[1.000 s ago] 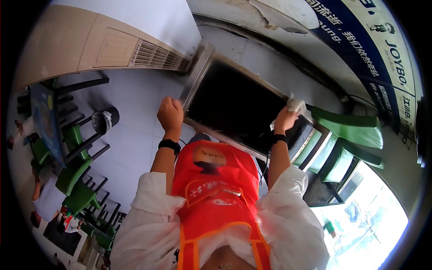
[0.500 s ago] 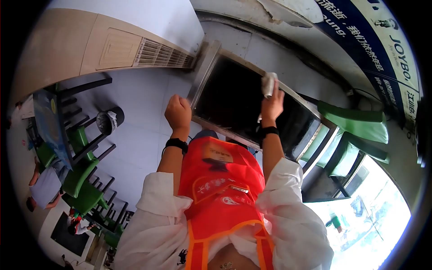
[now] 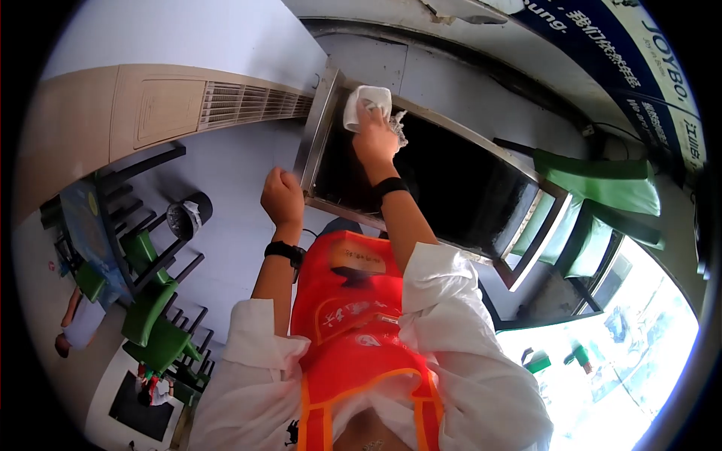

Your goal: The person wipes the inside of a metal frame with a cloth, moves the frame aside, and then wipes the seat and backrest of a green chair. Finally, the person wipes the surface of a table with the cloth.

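My right hand [image 3: 376,143] presses a crumpled white cloth [image 3: 368,101] against the top left part of a dark, glossy panel [image 3: 444,188]. Its fingers lie bent over the cloth, and a frayed end sticks out to the right. A metal frame [image 3: 314,139] borders the panel. My left hand [image 3: 283,198] is curled into a fist just left of the frame's lower left corner, and nothing shows in it. Black bands circle both wrists.
Green-seated chairs [image 3: 598,188] stand right of the panel, others [image 3: 158,331] at the left. A lined bin [image 3: 184,218] sits by a blue table [image 3: 94,233]. A beige cabinet with a vent grille [image 3: 252,105] is upper left. A person [image 3: 83,319] is far left.
My right hand has swept the cloth left across the panel, from its upper middle to its top left corner. My left fist has shifted slightly left and down. The view has shifted a little.
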A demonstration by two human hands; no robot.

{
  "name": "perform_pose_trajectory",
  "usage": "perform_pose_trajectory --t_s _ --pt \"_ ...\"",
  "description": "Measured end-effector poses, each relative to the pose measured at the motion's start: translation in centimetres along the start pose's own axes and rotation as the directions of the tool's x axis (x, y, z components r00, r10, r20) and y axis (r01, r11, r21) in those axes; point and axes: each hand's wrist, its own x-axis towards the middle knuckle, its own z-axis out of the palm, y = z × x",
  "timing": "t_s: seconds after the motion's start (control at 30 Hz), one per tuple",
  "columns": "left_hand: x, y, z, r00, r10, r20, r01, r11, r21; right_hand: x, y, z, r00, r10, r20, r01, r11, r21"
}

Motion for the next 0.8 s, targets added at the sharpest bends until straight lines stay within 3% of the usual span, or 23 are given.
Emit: perform_pose_trajectory --t_s 0.07,0.1,0.17,0.23,0.3,0.37,0.4,0.47,0.53,0.6,0.73,0.8 --pt "0.1 -0.2 0.2 0.999 0.03 -0.018 -0.03 1.0 -0.007 -0.5 1.8 -0.5 0.998 -0.028 -0.057 0.027 0.999 -0.025" --pt "0.0 -0.3 0.3 0.998 0.039 -0.048 -0.041 0.999 -0.03 -1.1 3.6 -1.7 0.999 0.043 -0.01 -0.043 0.996 -0.079" --pt "0.0 -0.5 0.6 0.998 0.043 -0.046 -0.044 0.999 -0.025 -3.0 9.2 -4.0 0.987 0.009 -0.161 -0.038 0.983 -0.178" --pt "0.1 -0.5 0.4 0.998 0.049 -0.031 -0.049 0.999 0.007 -6.1 14.6 -7.5 0.954 0.196 -0.225 -0.226 0.967 -0.119" --pt "0.0 -0.6 0.8 0.997 0.053 -0.055 -0.053 0.999 0.005 -10.0 21.1 -9.6 0.871 0.378 -0.313 -0.446 0.875 -0.186" --pt "0.3 -0.7 0.9 0.995 0.063 -0.082 -0.063 0.998 0.006 -12.8 25.3 -11.7 0.74 0.562 -0.369 -0.636 0.763 -0.116" --pt "0.3 -0.6 0.9 0.995 0.059 -0.079 -0.058 0.998 0.008 -13.6 27.0 -12.0 0.621 0.729 -0.288 -0.779 0.613 -0.129" --pt "-0.2 -0.6 0.6 0.996 0.055 -0.072 -0.054 0.998 0.015 -12.8 24.6 -11.7 0.586 0.712 -0.386 -0.793 0.603 -0.092" --pt "0.1 -0.2 0.4 0.998 0.051 -0.043 -0.048 0.997 0.053 -11.0 20.7 -10.1 0.602 0.713 -0.361 -0.776 0.628 -0.056" --pt "0.1 -0.4 0.5 0.998 0.056 -0.042 -0.054 0.997 0.049 -9.4 17.2 -7.0 0.712 0.659 -0.243 -0.696 0.709 -0.117" --pt "0.1 -1.0 0.8 0.997 0.061 -0.037 -0.059 0.997 0.047 -5.6 5.7 -2.8 0.954 0.287 -0.088 -0.286 0.958 0.02" --pt "0.2 -0.7 0.6 0.998 0.057 -0.039 -0.055 0.997 0.049 -4.1 0.4 -1.6 0.977 0.132 0.168 -0.143 0.988 0.056"
